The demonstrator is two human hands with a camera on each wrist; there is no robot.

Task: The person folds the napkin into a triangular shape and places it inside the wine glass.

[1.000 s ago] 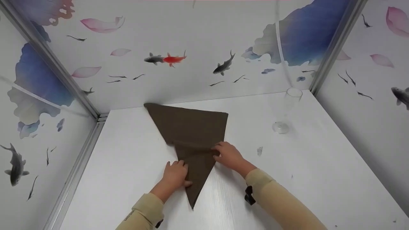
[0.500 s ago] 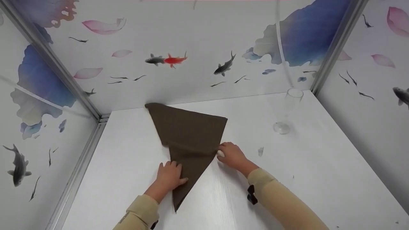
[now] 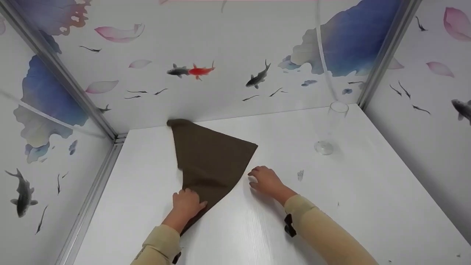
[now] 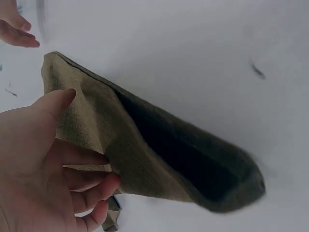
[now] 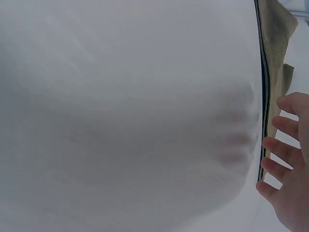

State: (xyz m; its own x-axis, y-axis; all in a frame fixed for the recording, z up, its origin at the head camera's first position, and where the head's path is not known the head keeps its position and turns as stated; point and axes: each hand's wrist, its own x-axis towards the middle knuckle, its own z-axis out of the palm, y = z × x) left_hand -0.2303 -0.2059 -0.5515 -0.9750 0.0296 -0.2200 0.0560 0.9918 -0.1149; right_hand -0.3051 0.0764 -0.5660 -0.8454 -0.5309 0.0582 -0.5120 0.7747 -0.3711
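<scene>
My left hand (image 3: 186,206) rests on the brown cloth (image 3: 211,162), at its near left part; those fingers are softly bent and my thumb sticks out to the right, with cloth showing between thumb and fingers in the left wrist view; my right hand (image 3: 268,182) is just beside the right edge of the cloth and has nothing in it; its fingers are spread and a little bent, with a gap to the cloth in the head view.

The cloth lies on the white table (image 3: 368,206), left of the middle; its far left corner is up by the back wall (image 3: 228,36), another corner points right, and the near end goes narrow beside my left hand; there are small wrinkles just past my left fingers; in the left wrist view a long fold gapes, and it is dark inside.

A clear glass (image 3: 334,119) stands upright at the far right, well apart from both hands; a small grey mark (image 3: 300,175) is on the table between the glass and my right hand; my sleeves (image 3: 323,224) are tan; the back wall has a red fish (image 3: 201,70) touching a dark fish (image 3: 177,70), and big blue shapes (image 3: 358,36).
</scene>
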